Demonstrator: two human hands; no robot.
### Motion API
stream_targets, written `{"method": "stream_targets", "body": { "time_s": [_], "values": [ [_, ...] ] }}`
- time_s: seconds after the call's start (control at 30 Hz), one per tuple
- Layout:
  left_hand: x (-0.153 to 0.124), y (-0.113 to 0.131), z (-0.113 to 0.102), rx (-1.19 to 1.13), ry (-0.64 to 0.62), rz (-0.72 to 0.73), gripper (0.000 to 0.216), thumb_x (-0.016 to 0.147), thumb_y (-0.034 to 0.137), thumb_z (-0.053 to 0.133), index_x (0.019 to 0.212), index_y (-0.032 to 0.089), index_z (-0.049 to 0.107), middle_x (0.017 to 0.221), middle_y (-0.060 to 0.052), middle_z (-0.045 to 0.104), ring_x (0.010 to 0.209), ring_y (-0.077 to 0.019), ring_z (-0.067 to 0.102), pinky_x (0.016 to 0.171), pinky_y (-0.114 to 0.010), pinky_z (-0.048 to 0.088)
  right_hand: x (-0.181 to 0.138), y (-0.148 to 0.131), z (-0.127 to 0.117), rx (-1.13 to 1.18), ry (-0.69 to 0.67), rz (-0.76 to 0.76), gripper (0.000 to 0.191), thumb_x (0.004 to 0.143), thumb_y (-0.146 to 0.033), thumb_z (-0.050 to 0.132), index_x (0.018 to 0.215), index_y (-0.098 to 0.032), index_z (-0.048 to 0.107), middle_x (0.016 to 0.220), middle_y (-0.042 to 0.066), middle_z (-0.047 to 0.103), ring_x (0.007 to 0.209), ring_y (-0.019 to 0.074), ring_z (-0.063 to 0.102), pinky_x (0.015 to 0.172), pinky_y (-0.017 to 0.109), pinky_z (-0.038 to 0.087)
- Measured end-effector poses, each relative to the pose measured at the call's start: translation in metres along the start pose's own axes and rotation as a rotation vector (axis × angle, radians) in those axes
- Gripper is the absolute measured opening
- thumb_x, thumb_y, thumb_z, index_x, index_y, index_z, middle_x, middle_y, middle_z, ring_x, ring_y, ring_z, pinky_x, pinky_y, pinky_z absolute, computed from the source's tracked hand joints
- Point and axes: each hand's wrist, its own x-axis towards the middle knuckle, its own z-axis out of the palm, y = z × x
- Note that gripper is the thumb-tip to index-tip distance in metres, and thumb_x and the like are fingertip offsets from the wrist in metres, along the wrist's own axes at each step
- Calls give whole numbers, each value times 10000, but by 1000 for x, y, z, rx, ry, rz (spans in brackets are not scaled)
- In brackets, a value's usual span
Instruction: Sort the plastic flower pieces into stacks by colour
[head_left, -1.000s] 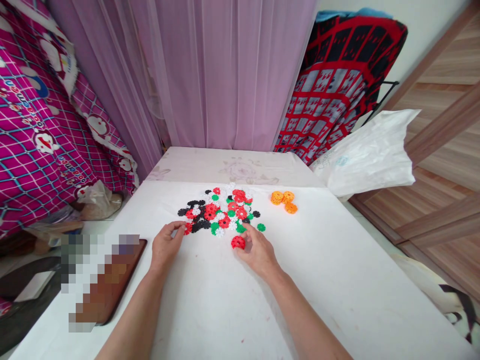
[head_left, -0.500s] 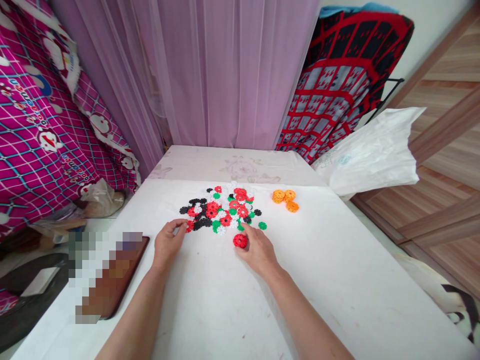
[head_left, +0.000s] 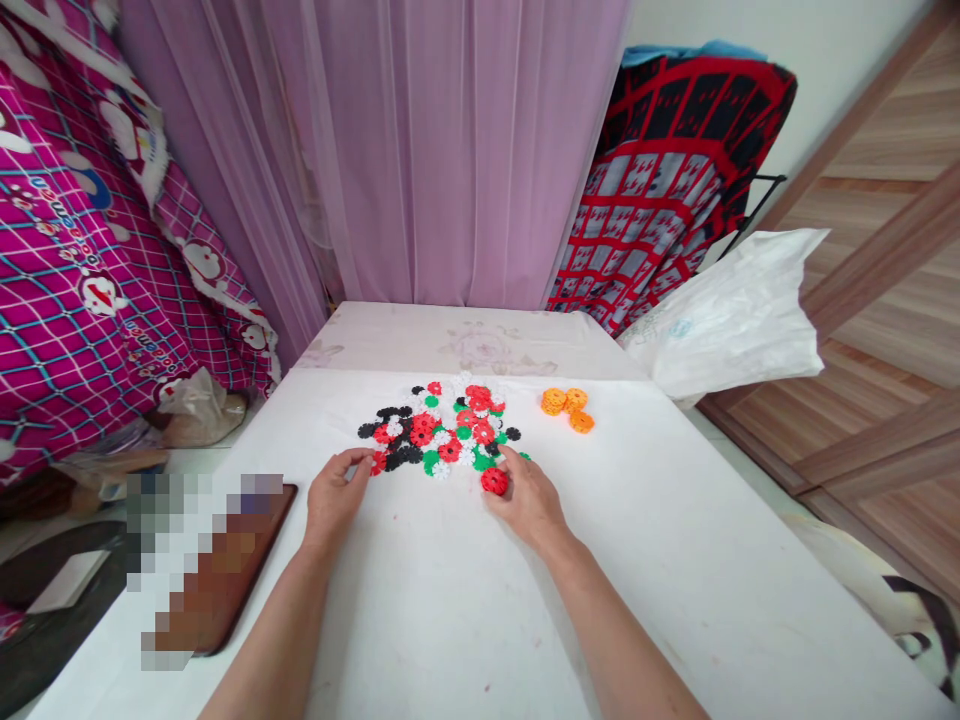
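Note:
My right hand [head_left: 529, 497] holds a small red stack of flower-shaped plastic discs [head_left: 494, 481] between thumb and fingers, just in front of the pile. At the pile's left front edge, my left hand [head_left: 336, 497] has thumb and index finger pinched together at a red flower-shaped disc [head_left: 378, 463]; the fingertips partly cover it. Between and beyond both hands spreads the loose pile of such discs: red ones [head_left: 424, 430], black ones [head_left: 409, 454], white ones [head_left: 441, 470] and green ones [head_left: 431, 463], many overlapping.
Orange discs [head_left: 553, 401] sit in a small group right of the pile. A phone-like slab [head_left: 251, 570], partly blurred out, lies on the white-covered table [head_left: 435, 600] at left. A white plastic bag [head_left: 735, 310] stands beyond the right edge; a purple curtain [head_left: 450, 150] hangs behind.
My right hand has shifted slightly right with the red stack. My left hand stays by the same red disc. The whole view has tilted up a little.

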Motion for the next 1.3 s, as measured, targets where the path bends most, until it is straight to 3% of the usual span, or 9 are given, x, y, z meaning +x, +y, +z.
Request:
{"method": "stream_targets", "body": {
  "time_s": [0.1,0.3,0.57,0.8,1.07,1.2,1.3],
  "values": [
    [0,-1,0,-1,0,1,336,757,508,517,892,264,704,930,-20,747,929,-235,665,921,-382,469,1,1,-3,17,3,7,611,692,-294,679,1286,-238,545,1051,37,675,998,228,604,884,341,467],
    [2,-3,0,17,-1,21,321,765,492,522,895,263,707,927,-18,751,918,-225,674,901,-368,487,37,0,-11,-90,51,-18,233,793,-245,617,1020,-249,669,1068,31,676,1036,204,577,904,306,438],
    [2,-1,0,23,-2,37,328,767,502,520,892,261,703,925,-21,751,912,-225,674,882,-359,490,73,-16,-5,-226,-76,-81,255,821,-269,625,1071,-230,657,1035,47,707,1028,221,566,862,306,418],
    [1,-2,1,0,-3,22,310,771,491,528,892,267,706,934,-20,754,925,-232,670,914,-376,482,73,-10,-4,-143,-107,-37,415,758,-370,710,1142,-236,625,1159,48,664,1078,226,578,892,316,430],
    [3,-6,1,6,-4,48,338,768,501,524,907,254,707,949,-35,749,934,-230,671,892,-368,483,75,-10,-6,-129,-55,-35,317,788,-300,658,1097,-229,651,1060,49,696,1015,219,608,876,322,439],
    [3,-4,1,6,-14,41,341,771,506,518,906,255,705,944,-36,749,932,-231,670,899,-373,478,57,-6,-20,-9,18,7,322,760,-299,667,1076,-236,651,1066,28,691,1012,203,612,890,324,447],
    [3,-4,1,8,-14,39,345,768,513,520,907,257,704,947,-36,750,926,-230,670,896,-372,480,33,-4,-29,70,1,-10,294,737,-279,664,1030,-253,666,1035,11,695,977,191,624,866,317,461]
  ]
}}
